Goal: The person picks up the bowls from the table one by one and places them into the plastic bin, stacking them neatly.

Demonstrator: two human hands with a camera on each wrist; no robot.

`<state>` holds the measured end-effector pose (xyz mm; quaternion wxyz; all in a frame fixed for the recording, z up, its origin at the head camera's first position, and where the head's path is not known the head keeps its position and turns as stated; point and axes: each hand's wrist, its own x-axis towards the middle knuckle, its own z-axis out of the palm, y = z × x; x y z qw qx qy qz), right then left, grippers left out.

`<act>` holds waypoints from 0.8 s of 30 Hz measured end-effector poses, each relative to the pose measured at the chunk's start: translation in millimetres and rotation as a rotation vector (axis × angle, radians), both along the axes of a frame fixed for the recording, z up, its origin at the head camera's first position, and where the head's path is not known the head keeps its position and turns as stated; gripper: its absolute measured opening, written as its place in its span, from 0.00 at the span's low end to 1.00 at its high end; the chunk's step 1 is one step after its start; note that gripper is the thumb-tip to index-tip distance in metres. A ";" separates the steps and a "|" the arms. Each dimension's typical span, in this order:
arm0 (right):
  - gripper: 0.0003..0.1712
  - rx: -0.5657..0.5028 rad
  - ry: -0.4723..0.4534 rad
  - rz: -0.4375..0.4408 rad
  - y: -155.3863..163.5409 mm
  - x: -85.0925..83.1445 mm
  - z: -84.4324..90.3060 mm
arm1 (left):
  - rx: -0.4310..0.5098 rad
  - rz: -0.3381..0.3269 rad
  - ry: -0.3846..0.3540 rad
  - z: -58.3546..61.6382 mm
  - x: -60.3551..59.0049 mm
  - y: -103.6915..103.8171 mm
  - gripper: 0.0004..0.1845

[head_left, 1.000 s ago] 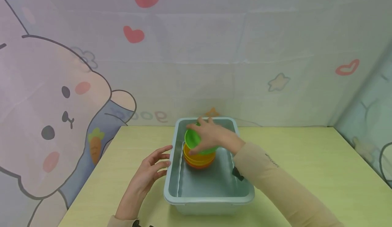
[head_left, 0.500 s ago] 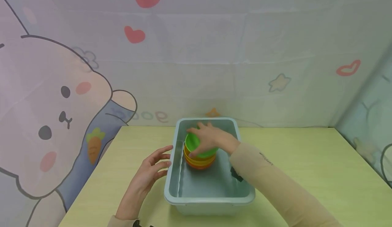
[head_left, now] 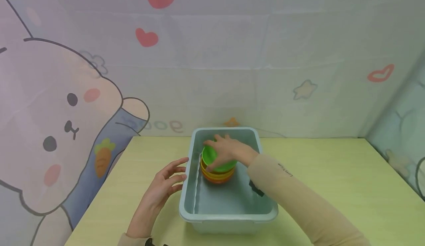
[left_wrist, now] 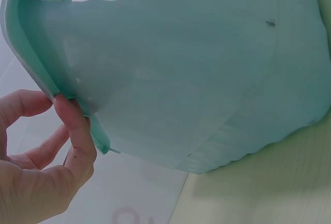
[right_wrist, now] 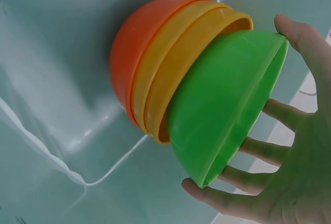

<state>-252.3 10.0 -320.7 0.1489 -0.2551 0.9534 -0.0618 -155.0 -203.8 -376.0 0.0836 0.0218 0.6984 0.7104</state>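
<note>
Seating the green bowl [head_left: 217, 158] squarely into the stacked bowls [head_left: 216, 174], my right hand [head_left: 229, 148] grasps its rim; left hand [head_left: 164, 183], fingers relaxed, steadies the tub [head_left: 229, 216].

- Green bowl [right_wrist: 222, 105]: smooth plastic, slight sheen.
- Yellow bowls [right_wrist: 176, 74], orange bowl [right_wrist: 129, 53]: same smooth plastic.
- Tub [head_left: 229, 216]: glossy teal plastic.
- Table [head_left: 332, 172]: matt, wood-grain finish.
- Backdrop [head_left: 212, 54]: creased printed cloth.

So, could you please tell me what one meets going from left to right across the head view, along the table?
Cartoon rabbit printed on the backdrop → left hand resting against the tub's side → pale blue plastic tub holding the stacked bowls → beige-sleeved right forearm → bare yellow-green tabletop.
</note>
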 end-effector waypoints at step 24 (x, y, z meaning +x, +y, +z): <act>0.51 0.004 -0.058 0.008 -5.0 -7.2 -9.5 | 0.001 -0.004 0.019 0.4 2.2 0.1 0.29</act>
